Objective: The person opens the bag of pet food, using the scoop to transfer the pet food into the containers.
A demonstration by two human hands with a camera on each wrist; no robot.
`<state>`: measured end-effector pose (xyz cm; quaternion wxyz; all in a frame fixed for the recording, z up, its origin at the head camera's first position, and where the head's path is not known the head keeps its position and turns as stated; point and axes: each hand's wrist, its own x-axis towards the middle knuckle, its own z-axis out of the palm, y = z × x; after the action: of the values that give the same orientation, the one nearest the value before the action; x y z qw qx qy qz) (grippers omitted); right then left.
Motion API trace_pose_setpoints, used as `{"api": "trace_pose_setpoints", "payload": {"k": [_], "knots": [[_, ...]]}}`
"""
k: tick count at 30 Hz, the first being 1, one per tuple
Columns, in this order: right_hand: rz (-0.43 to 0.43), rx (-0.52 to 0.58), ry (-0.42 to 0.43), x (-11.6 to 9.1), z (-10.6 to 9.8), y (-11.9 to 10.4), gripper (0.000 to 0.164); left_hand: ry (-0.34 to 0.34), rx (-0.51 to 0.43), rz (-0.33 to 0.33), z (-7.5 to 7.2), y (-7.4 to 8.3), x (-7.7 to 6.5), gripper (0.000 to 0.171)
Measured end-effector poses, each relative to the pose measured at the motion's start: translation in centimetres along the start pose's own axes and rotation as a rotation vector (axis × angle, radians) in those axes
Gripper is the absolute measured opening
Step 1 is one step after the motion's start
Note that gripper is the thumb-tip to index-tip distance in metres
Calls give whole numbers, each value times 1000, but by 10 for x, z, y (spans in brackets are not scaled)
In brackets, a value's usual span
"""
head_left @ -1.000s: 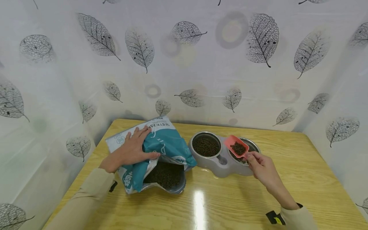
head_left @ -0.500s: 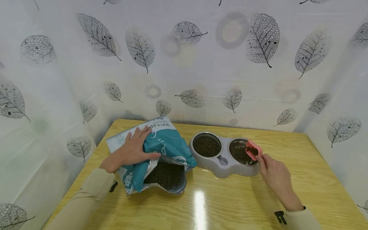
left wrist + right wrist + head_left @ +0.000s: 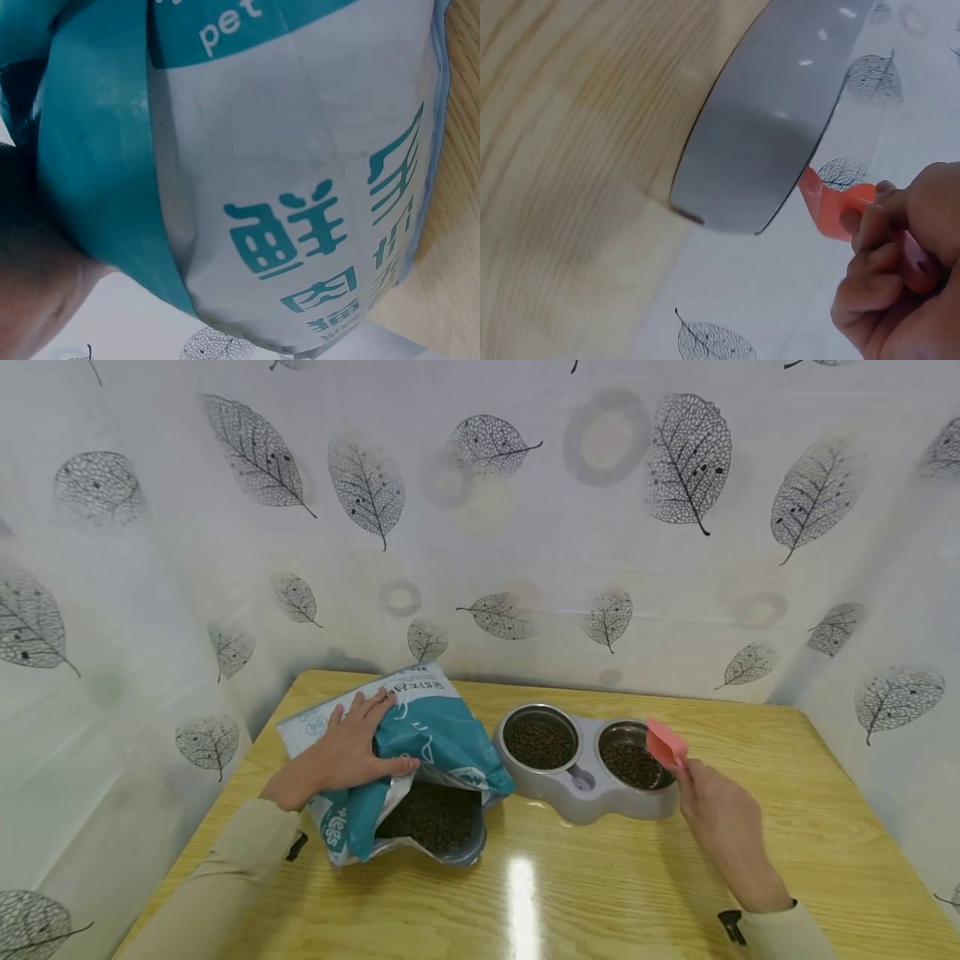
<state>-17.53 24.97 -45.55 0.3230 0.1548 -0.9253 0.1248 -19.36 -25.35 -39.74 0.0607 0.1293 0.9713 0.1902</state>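
A pink scoop [image 3: 666,743] is tipped over the right bowl of a grey double feeder [image 3: 592,802]; my right hand [image 3: 722,827] grips its handle. In the right wrist view, curled fingers [image 3: 874,277] wrap that handle beside the feeder's side wall. Brown kibble lies in the right bowl [image 3: 630,762] and in the left bowl [image 3: 538,743]. My left hand [image 3: 341,752] rests spread on a teal and white pet food bag [image 3: 435,727], whose mouth faces front and shows kibble [image 3: 431,818]. Printed lettering on the bag [image 3: 277,150] fills the left wrist view.
Everything stands on a yellow wooden table [image 3: 600,893]. A white curtain with leaf prints [image 3: 525,543] encloses the back and both sides. The bag lies left of the feeder, its corner close to the left bowl.
The scoop has moved right across the right bowl and turned over; the kibble seen in it earlier no longer shows. My left hand and the bag have stayed in place.
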Motion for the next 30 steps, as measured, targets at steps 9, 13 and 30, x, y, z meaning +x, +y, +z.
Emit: {"api": "trace_pose_setpoints", "payload": {"k": [9,13,30], "knots": [[222,393,-228,8,-13,-20,19,8,14,3,-1,1,0,111],[260,586,-357,10,-20,-35,22,4,16,3,-1,2,-1,110],[-58,1180,-653,6,-5,-93,23,3,17,0,0,0,0,110]]}}
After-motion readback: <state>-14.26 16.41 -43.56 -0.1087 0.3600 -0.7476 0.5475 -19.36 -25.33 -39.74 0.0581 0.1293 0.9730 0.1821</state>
